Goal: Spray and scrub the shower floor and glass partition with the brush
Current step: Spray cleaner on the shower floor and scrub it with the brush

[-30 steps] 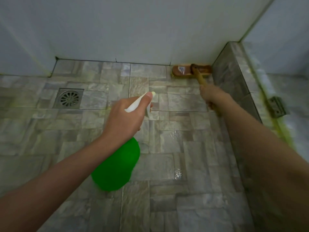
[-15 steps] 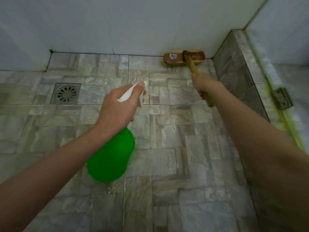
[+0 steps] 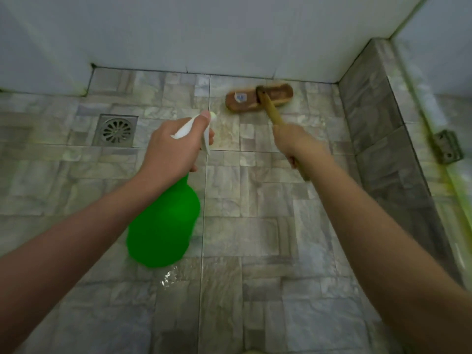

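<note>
Brush [image 3: 265,98] drawn leftward, right hand [image 3: 296,141] hiding mid-handle

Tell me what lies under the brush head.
The brush head sits on the stone-pattern floor tiles by the white wall. Its wooden back faces up, so the bristles and the tile patch beneath it are covered.

left hand [image 3: 173,152], right hand [image 3: 298,144], both bare

No legible text observed. The wooden-backed scrub brush head [image 3: 258,98], at the far wall, carries one small pale sticker [image 3: 240,97]; its print is too blurred to read.
</note>
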Tool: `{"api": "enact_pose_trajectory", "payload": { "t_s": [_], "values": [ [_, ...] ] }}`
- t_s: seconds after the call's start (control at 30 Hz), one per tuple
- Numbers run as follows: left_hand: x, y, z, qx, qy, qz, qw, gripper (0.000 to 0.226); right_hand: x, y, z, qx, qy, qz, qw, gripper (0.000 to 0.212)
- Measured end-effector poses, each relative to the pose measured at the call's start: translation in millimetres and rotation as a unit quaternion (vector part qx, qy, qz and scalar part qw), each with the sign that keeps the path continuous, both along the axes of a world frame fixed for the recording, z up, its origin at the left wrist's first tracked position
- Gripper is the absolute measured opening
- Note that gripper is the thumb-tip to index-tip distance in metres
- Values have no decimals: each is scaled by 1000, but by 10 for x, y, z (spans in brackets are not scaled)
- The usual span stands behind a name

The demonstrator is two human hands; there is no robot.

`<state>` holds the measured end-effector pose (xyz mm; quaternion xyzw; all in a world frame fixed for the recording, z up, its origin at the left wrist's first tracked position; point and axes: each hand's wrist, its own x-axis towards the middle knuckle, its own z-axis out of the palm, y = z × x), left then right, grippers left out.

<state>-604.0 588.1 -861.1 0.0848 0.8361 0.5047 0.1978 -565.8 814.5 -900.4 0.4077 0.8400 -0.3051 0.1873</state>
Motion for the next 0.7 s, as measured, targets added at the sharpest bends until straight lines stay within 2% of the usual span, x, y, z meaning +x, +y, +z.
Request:
{"api": "enact_pose_trajectory", "payload": {
  "t_s": [0.13,0.33,0.53,0.7],
  "values": [
    [-46,-153,21,-5,-3,21,1000,55,475,-531,-148,36,-9,30,999,46],
    [-8,-423,99,0,-2,12,1000,41,-396,-491,-14,48,21,84,995,44],
    [179,-917,235,6,15,14,1000,54,682,-1047,-71,88,-40,154,983,52],
    [411,-1225,257,31,0,30,999,36,-77,-995,-47,99,-15,187,977,52]
  ]
}}
